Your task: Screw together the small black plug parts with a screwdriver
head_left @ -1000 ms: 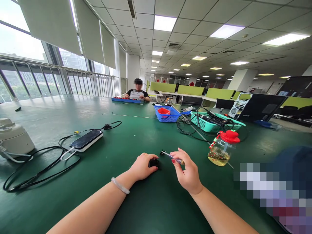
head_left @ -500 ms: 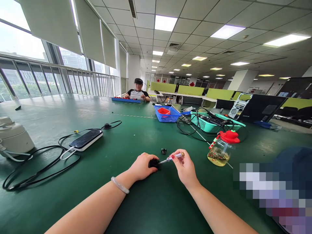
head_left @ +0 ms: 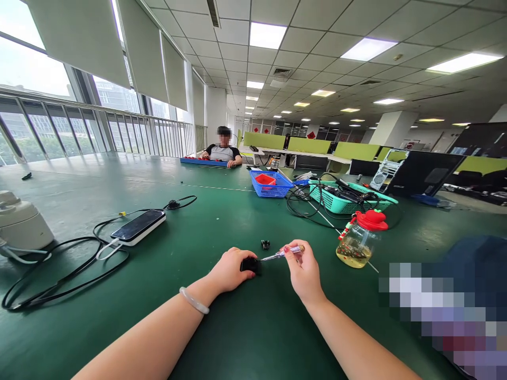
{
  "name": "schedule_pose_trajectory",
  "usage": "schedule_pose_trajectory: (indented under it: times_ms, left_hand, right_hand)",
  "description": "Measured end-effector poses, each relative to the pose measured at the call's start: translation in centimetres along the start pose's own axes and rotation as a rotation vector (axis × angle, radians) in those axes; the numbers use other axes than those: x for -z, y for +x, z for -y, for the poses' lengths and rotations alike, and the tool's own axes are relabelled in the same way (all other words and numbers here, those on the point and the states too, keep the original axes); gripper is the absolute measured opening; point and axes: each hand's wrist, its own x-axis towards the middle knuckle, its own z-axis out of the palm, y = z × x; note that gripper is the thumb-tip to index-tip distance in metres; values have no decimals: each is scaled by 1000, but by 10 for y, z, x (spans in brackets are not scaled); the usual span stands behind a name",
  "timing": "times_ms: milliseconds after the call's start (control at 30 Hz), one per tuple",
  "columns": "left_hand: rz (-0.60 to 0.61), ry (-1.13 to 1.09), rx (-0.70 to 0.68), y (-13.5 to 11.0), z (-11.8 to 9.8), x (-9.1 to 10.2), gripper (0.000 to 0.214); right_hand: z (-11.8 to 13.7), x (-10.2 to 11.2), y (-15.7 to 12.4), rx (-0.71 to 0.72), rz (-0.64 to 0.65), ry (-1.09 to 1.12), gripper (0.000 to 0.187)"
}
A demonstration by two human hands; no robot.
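My left hand [head_left: 229,270] rests on the green table [head_left: 222,221] with its fingers closed round a small black part [head_left: 251,265]. My right hand [head_left: 303,272] pinches a small screwdriver [head_left: 282,254] with a clear handle; its metal tip points left and meets the black part. A tiny black piece [head_left: 265,244] lies loose on the table just beyond the two hands.
A phone on a white power bank [head_left: 138,227] with looping black cables lies at left, a white device [head_left: 21,224] at far left. A glass jar with a red lid [head_left: 359,240] stands right. Blue [head_left: 270,184] and teal [head_left: 348,198] baskets sit behind; a person sits at the far end.
My right hand swung the screwdriver tip from the tiny loose piece down onto the black part in my left hand. The tiny piece stays on the table.
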Motion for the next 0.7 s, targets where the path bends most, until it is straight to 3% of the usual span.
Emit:
schedule_pose_trajectory:
  times_ms: [300,600,700]
  left_hand:
    - [32,8,-23,-1,-1,5,50]
    - [53,0,-33,-2,-2,9,53]
    - [50,-7,-13,-2,-2,9,56]
  right_hand:
    - [5,-1,0,16,232,-94,15]
    - [4,6,-1,129,175,20,12]
    - [6,8,-2,186,240,45,11]
